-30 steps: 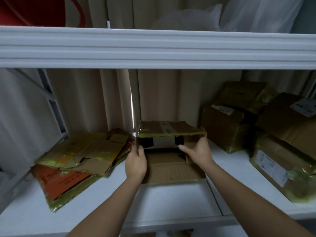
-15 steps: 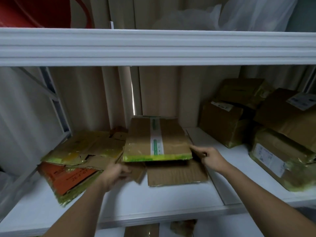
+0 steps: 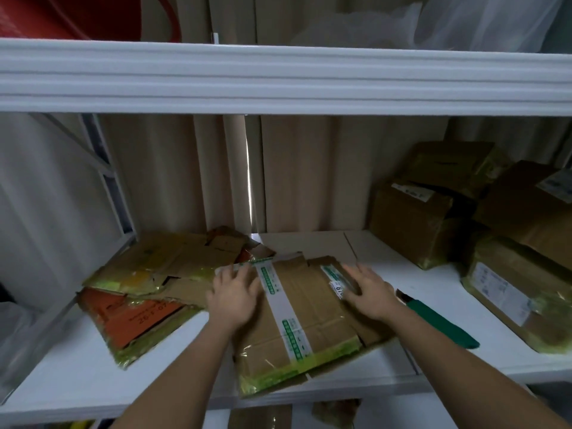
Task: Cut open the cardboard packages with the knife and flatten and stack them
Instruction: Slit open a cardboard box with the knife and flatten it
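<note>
A flattened cardboard box (image 3: 297, 320) with white and green tape lies in the middle of the white shelf (image 3: 77, 373). My left hand (image 3: 233, 294) rests palm down on its left side, fingers spread. My right hand (image 3: 370, 291) presses on its right side, also flat. A knife with a green handle (image 3: 439, 318) lies on the shelf just right of my right wrist. A stack of flattened boxes (image 3: 148, 274), with an orange one at the bottom, sits to the left. Several unopened cardboard packages (image 3: 414, 218) stand at the right.
An upper white shelf edge (image 3: 278, 78) runs across above my hands. A beige curtain (image 3: 185, 171) hangs behind the shelf. More cardboard (image 3: 260, 418) shows on the level below. A red object (image 3: 77, 13) and plastic bags (image 3: 464, 20) sit on the top shelf.
The open box has been folded down flat onto the shelf. Both hands moved from its flaps to press on top of it. The knife has come into view.
</note>
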